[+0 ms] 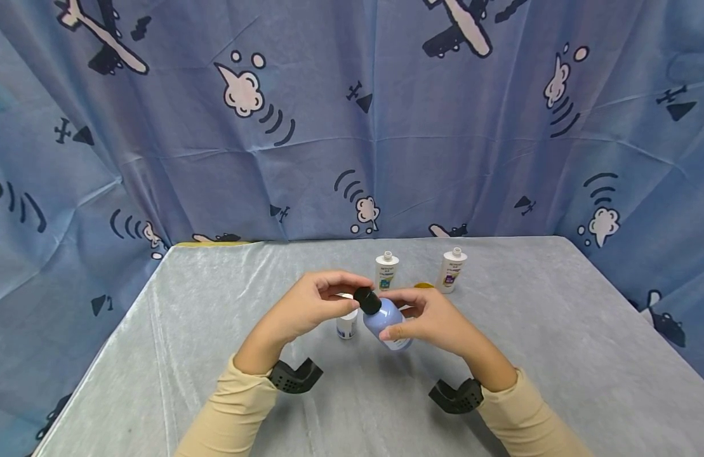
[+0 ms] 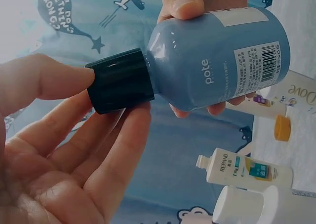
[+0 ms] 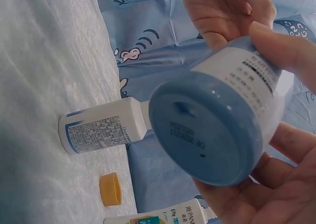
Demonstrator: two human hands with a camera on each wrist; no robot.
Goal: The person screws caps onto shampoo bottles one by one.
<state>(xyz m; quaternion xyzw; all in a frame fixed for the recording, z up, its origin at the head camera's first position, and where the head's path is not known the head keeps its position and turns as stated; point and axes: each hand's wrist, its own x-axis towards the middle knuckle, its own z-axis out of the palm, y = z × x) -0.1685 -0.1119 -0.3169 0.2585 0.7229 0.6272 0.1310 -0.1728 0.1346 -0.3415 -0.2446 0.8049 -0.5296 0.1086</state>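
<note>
A blue bottle [image 1: 390, 325] is held up tilted above the table, its black cap [image 2: 121, 81] on the neck. My left hand [image 1: 313, 302] pinches that cap, thumb on one side and fingers on the other, in the left wrist view. Wrapped round the bottle's body is my right hand [image 1: 434, 318], with the thumb along one side. The right wrist view shows the bottle's base [image 3: 205, 130] with faint printed characters. A white bottle [image 1: 346, 325] stands on the table just behind my left hand, partly covered by it.
Two white bottles without caps, one with a green label [image 1: 386, 271] and one with a purple label [image 1: 451, 271], stand farther back. A yellow cap [image 3: 110, 189] lies near them. The left wrist view shows part of a Dove container [image 2: 298, 92]. A patterned curtain [image 1: 352, 127] hangs behind the table.
</note>
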